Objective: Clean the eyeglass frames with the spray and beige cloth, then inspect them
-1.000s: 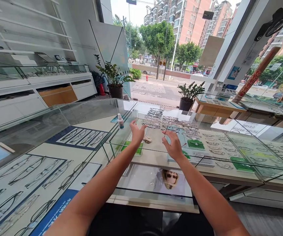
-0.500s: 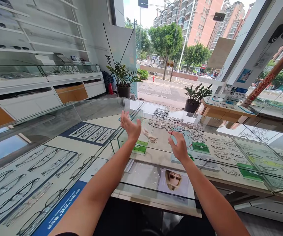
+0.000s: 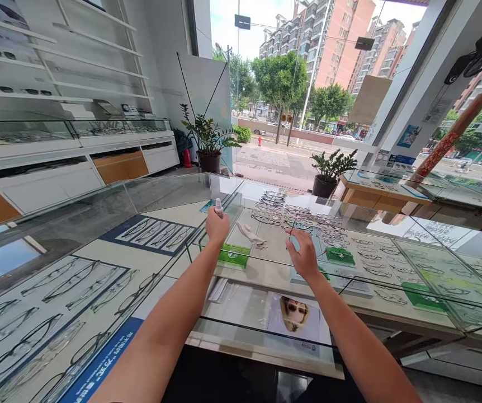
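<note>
Wrapped round a small white spray bottle (image 3: 218,207), my left hand (image 3: 216,228) is over the glass counter with the nozzle pointing up. My right hand (image 3: 302,253) pinches a thin pair of eyeglasses (image 3: 293,225), seen nearly edge-on, with a hint of red on it; most of the frame is hard to make out. Between the hands lies a crumpled pale cloth (image 3: 251,235) on the glass counter top (image 3: 266,260). Several rows of eyeglasses (image 3: 272,208) are laid out beyond the hands.
Green boxes (image 3: 235,256) show near my left forearm and to the right of my right hand. At left, a glass case holds trays of eyeglasses (image 3: 155,232). A sunglasses leaflet (image 3: 295,319) lies near the front edge. Potted plants (image 3: 327,182) stand by the window.
My left hand was spread above the counter; now its fingers are closed round the spray bottle. The right hand keeps the eyeglasses in about the same place.
</note>
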`<state>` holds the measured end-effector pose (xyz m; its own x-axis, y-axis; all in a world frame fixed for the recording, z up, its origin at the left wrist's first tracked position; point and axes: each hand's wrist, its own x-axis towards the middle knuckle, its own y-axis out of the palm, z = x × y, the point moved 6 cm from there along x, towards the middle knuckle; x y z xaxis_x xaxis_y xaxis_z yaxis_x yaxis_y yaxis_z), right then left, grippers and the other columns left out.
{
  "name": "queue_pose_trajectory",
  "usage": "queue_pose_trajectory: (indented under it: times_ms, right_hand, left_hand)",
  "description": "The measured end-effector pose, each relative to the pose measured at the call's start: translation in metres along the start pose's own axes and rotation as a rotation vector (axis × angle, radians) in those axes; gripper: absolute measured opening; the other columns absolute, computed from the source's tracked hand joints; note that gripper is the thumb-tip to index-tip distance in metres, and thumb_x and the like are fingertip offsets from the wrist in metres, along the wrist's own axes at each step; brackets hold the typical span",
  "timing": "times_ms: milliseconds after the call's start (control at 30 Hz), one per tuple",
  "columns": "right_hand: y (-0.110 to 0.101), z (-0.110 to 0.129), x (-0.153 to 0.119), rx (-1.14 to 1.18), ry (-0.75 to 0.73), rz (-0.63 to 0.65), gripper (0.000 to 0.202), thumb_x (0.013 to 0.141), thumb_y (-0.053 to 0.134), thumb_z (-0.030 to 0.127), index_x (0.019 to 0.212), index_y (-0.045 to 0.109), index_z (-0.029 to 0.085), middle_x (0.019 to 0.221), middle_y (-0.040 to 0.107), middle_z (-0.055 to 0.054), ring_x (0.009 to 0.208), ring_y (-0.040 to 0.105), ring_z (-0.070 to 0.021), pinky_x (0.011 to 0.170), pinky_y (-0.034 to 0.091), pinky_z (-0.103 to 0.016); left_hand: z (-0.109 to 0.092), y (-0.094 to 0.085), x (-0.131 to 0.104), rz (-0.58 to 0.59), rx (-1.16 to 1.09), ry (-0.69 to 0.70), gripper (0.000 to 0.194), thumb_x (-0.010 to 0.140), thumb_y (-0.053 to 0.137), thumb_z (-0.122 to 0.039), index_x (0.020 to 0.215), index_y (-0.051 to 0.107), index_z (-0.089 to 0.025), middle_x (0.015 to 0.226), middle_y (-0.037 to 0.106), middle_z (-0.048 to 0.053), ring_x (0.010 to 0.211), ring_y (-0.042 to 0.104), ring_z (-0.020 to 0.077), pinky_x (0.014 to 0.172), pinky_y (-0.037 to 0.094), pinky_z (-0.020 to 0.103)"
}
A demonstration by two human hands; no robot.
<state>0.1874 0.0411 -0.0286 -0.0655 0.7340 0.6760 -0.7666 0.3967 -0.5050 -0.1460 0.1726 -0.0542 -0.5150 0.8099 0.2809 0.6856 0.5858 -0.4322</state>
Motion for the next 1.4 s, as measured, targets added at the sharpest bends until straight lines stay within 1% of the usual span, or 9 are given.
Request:
queue_pose_trajectory:
  times_ms: [367, 600, 700, 800, 900, 1033, 1133, 1267, 1400]
  right_hand:
    - [0.003, 0.000, -0.008, 0.003, 0.003, -0.019, 0.029, 0.105, 0.059, 0.031, 0.126, 0.077, 0.022, 0.125, 0.081, -0.014, 0.122, 0.070, -0.0343, 0.111, 0.054, -0.056]
    - [-0.002, 0.009, -0.018, 0.035, 0.029, -0.007, 0.027, 0.104, 0.060, 0.031, 0.123, 0.077, 0.023, 0.125, 0.080, -0.014, 0.123, 0.069, -0.0347, 0.111, 0.054, -0.056]
    - [-0.004, 0.015, -0.022, 0.080, 0.031, -0.002, 0.027, 0.104, 0.060, 0.032, 0.123, 0.076, 0.023, 0.125, 0.079, -0.014, 0.124, 0.070, -0.0342, 0.112, 0.055, -0.055]
    - [-0.006, 0.021, -0.025, 0.151, 0.045, 0.001, 0.026, 0.104, 0.060, 0.032, 0.123, 0.075, 0.023, 0.122, 0.077, -0.014, 0.118, 0.072, -0.0318, 0.107, 0.059, -0.052]
    - [-0.007, 0.027, -0.027, 0.228, 0.059, 0.016, 0.024, 0.104, 0.061, 0.034, 0.121, 0.075, 0.024, 0.120, 0.076, -0.012, 0.112, 0.072, -0.0296, 0.105, 0.060, -0.050]
    - [-0.008, 0.028, -0.026, 0.357, 0.135, 0.037, 0.023, 0.101, 0.064, 0.038, 0.117, 0.075, 0.026, 0.118, 0.074, -0.010, 0.108, 0.074, -0.0274, 0.097, 0.062, -0.046]
    - [-0.007, 0.026, -0.026, 0.452, 0.237, 0.067, 0.024, 0.098, 0.066, 0.041, 0.115, 0.076, 0.027, 0.120, 0.075, -0.009, 0.110, 0.075, -0.0269, 0.093, 0.062, -0.043]
    - [-0.004, 0.028, -0.025, 0.608, 0.333, 0.131, 0.024, 0.095, 0.069, 0.043, 0.109, 0.077, 0.026, 0.116, 0.077, -0.007, 0.108, 0.077, -0.0259, 0.094, 0.059, -0.041]
    - [-0.001, 0.035, -0.026, 0.732, 0.376, 0.215, 0.024, 0.092, 0.070, 0.044, 0.104, 0.078, 0.024, 0.106, 0.078, -0.006, 0.101, 0.077, -0.0245, 0.082, 0.056, -0.036]
  left_hand:
    - [-0.012, -0.005, -0.015, 0.006, -0.001, 0.041, 0.020, 0.100, 0.057, -0.026, 0.119, 0.060, -0.021, 0.109, 0.078, 0.015, 0.104, 0.074, 0.0383, 0.089, 0.050, 0.042]
    - [-0.048, -0.014, -0.053, -0.010, -0.163, 0.245, 0.009, 0.090, 0.060, -0.025, 0.090, 0.051, -0.025, 0.078, 0.061, 0.002, 0.074, 0.058, 0.0239, 0.072, 0.039, 0.034]
    - [-0.065, -0.011, -0.075, 0.091, -0.290, 0.335, 0.017, 0.089, 0.062, -0.037, 0.084, 0.051, -0.025, 0.071, 0.053, -0.002, 0.068, 0.049, 0.0190, 0.069, 0.036, 0.033]
    - [-0.079, -0.001, -0.094, 0.280, -0.463, 0.361, 0.029, 0.088, 0.065, -0.050, 0.082, 0.056, -0.023, 0.071, 0.053, -0.002, 0.066, 0.049, 0.0165, 0.067, 0.037, 0.031]
    - [-0.088, 0.014, -0.110, 0.561, -0.710, 0.241, 0.049, 0.085, 0.068, -0.069, 0.073, 0.054, -0.023, 0.063, 0.048, -0.003, 0.057, 0.045, 0.0136, 0.060, 0.037, 0.030]
    - [-0.098, 0.032, -0.137, 1.004, -0.925, -0.010, 0.076, 0.081, 0.056, -0.096, 0.058, 0.045, -0.025, 0.046, 0.033, -0.005, 0.040, 0.030, 0.0102, 0.046, 0.028, 0.028]
    - [-0.105, 0.032, -0.151, 1.199, -0.949, -0.085, 0.084, 0.080, 0.049, -0.104, 0.052, 0.039, -0.025, 0.041, 0.025, -0.005, 0.035, 0.023, 0.0092, 0.041, 0.023, 0.027]
    - [-0.110, 0.029, -0.157, 1.212, -0.955, -0.085, 0.085, 0.081, 0.047, -0.104, 0.050, 0.038, -0.025, 0.039, 0.024, -0.005, 0.034, 0.023, 0.0095, 0.039, 0.023, 0.027]
    - [-0.108, 0.030, -0.153, 0.989, -0.799, 0.039, 0.083, 0.084, 0.049, -0.099, 0.048, 0.043, -0.024, 0.039, 0.028, -0.003, 0.035, 0.025, 0.0095, 0.041, 0.022, 0.027]
